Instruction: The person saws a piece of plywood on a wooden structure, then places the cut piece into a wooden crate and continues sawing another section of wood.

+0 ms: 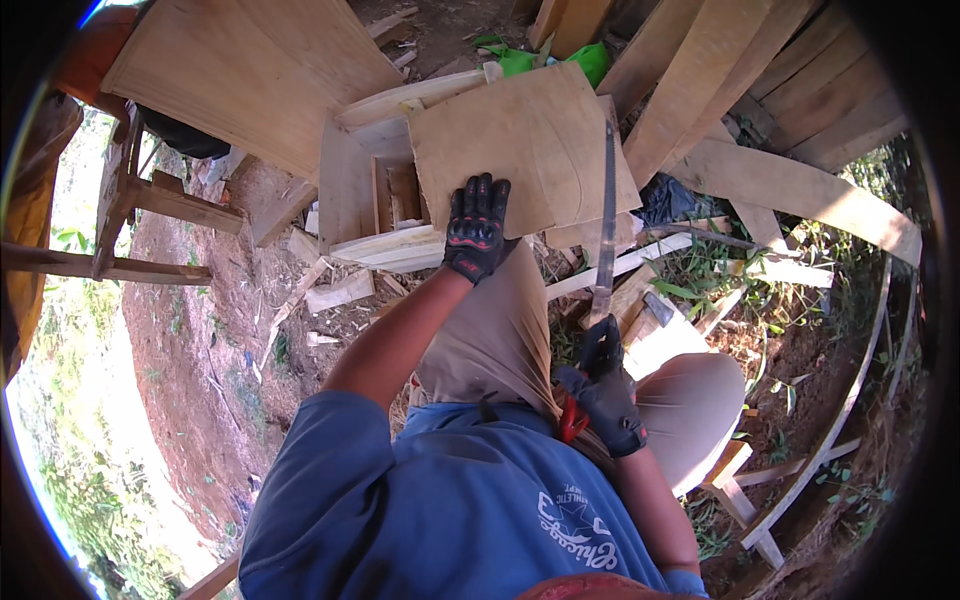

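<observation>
My left hand (478, 228), in a black glove with red marks, lies flat with fingers stretched on a thin plywood board (500, 140). The board rests over an open wooden box frame (345, 190), covering its right side. A faint curved line shows on the board's right part. In my right hand (608, 395), also gloved, is a handsaw (608, 220) with a red handle partly hidden by the glove. Its long blade points away from me along the board's right side, with a narrow wood strip showing right of it.
A large plywood sheet (250, 75) stands at the far left of the box. Long planks (690, 80) lean at the far right, near a green bag (590, 62). Offcuts (340, 290) and chips litter the dirt. A wooden trestle (180, 205) stands left.
</observation>
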The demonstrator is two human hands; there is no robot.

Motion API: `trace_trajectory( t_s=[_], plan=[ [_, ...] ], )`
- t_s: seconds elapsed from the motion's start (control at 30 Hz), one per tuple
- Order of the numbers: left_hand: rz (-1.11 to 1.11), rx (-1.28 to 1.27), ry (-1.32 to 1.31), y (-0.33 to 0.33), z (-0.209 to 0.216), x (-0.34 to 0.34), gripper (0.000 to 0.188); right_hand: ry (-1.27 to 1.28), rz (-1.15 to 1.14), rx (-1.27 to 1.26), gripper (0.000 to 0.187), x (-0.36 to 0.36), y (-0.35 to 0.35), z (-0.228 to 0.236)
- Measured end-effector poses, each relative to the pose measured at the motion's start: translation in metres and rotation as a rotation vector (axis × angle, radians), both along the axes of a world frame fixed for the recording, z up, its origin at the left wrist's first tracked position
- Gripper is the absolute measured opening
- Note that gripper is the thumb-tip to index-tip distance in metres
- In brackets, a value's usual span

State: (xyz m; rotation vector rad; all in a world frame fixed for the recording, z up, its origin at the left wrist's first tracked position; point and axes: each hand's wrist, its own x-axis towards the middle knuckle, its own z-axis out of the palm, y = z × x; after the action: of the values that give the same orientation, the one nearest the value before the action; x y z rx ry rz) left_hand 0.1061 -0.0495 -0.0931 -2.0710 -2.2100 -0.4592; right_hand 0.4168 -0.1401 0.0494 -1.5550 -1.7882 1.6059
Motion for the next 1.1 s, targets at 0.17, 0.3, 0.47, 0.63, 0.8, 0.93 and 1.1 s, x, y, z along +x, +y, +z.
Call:
trace_trajectory(
  t_s=[0.17,0.3,0.47,0.63,0.8,0.93,1.1],
  plan=[
    [0.036,-0.107,0.018,0.0,0.0,-0.001,0.112,0.231,-0.271,-0.329,0.09,-0.018,0.021,-0.003],
    [0.006,-0.09,-0.033,0.001,0.003,0.0,0.111,0.228,-0.117,-0.275,0.073,-0.026,0.02,-0.054],
    [0.026,-0.021,0.004,-0.001,-0.008,-0.001,0.103,0.142,0.082,0.14,0.057,-0.034,0.026,-0.074],
    [0.028,-0.075,0.047,0.005,-0.026,-0.01,0.094,-0.24,0.143,0.317,0.066,-0.069,0.012,-0.075],
    [0.009,-0.065,0.013,0.002,-0.023,-0.009,0.103,-0.601,0.096,0.626,0.097,-0.076,-0.002,-0.088],
    [0.014,-0.073,0.042,0.003,-0.025,-0.015,0.103,-0.617,0.162,0.412,0.095,-0.07,-0.006,-0.062],
    [0.003,0.003,-0.018,-0.003,0.005,-0.004,0.103,-0.52,0.382,0.155,0.103,-0.04,-0.029,-0.022]
  ],
)
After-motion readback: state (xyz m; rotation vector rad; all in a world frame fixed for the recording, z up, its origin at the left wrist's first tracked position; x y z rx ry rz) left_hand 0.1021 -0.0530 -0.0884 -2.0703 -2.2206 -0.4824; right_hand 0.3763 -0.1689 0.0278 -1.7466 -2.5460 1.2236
